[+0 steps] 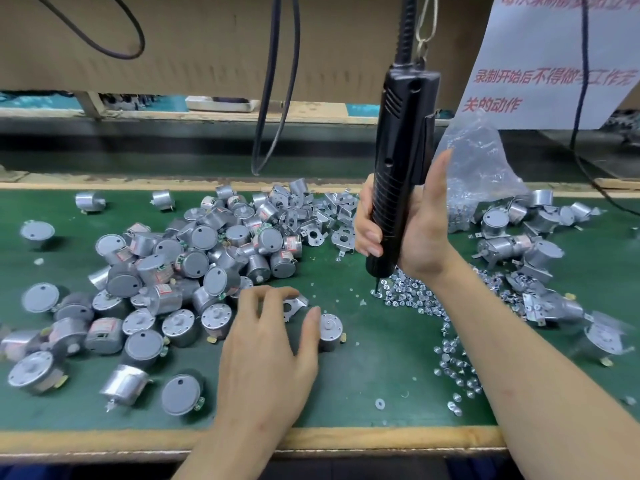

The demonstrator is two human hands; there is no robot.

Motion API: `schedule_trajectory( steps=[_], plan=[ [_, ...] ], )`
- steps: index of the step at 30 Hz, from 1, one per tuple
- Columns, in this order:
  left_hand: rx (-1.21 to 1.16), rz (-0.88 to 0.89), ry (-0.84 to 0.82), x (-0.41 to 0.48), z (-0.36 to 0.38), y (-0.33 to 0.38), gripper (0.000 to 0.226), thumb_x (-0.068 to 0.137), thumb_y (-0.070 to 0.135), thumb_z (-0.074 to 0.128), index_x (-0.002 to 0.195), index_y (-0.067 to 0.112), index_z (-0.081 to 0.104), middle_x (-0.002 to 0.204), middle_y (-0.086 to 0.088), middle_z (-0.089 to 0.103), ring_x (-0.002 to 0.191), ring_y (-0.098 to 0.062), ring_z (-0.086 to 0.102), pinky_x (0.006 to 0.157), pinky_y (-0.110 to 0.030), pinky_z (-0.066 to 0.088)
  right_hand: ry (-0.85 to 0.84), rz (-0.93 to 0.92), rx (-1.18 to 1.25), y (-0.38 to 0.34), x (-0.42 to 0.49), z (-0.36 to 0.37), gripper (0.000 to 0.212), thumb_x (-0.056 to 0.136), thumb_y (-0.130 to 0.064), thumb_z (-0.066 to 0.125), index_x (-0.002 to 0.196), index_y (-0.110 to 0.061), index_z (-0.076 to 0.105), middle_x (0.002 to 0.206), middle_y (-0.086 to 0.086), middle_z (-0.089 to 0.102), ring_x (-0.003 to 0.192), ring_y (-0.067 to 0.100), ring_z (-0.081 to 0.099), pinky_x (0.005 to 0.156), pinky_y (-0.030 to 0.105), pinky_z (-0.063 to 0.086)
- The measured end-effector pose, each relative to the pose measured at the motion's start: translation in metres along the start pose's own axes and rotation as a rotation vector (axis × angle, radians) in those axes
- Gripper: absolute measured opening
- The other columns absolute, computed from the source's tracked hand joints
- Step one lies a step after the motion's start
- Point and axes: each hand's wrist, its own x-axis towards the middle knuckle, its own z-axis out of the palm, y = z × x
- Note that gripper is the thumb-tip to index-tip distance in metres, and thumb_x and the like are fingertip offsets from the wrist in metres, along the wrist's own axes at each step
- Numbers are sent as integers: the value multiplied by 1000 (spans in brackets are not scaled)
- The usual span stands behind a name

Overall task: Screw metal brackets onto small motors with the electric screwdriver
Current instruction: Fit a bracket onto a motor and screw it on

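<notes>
Screwdriver held, 1 o'clock.
Your right hand [420, 233] grips the electric screwdriver [401, 133]; left hand [266, 351] splayed, empty, over a bracket [296, 303].

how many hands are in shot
2. The left hand reaches over the green mat beside a small round silver motor; the right hand grips the black electric screwdriver, tip down over loose silver screws.

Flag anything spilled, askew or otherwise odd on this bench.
Screws lie spilled across the mat, trailing from under the screwdriver in the right hand toward the front edge, outside the bag. One washer sits alone near that edge. Motors are heaped at left, many tipped. Nothing looks damaged.
</notes>
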Motion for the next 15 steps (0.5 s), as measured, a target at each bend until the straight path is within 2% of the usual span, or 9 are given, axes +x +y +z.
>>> schedule_trajectory(
  steps=[3,5,9,15],
  plan=[
    [87,-24,-4,-1,2,1,36,90,32,59,124,21,59,127,-1,48,102,-27,60,79,-36,48,13,7,-31,2,0,1,88,58,-98,51,71,-10,50,50,1,43,39,17,36,48,29,31],
    [132,-18,-26,-2,3,2,39,88,21,63,127,19,61,132,-6,50,108,-31,58,85,-40,49,21,8,-37,2,0,1,88,57,-98,51,71,-11,50,50,2,43,39,17,36,48,31,29],
    [145,-6,-51,-1,3,1,36,85,12,67,120,18,65,124,-7,53,104,-32,58,83,-41,49,35,-5,-15,1,-1,1,88,56,-98,52,71,-11,50,50,0,44,39,16,36,47,25,35],
    [131,-12,-44,-1,3,0,33,85,17,69,118,19,64,115,-6,49,96,-31,58,75,-39,48,44,-35,5,0,-1,3,86,57,-97,52,71,-12,52,50,2,44,40,17,36,48,26,34]
  ],
)
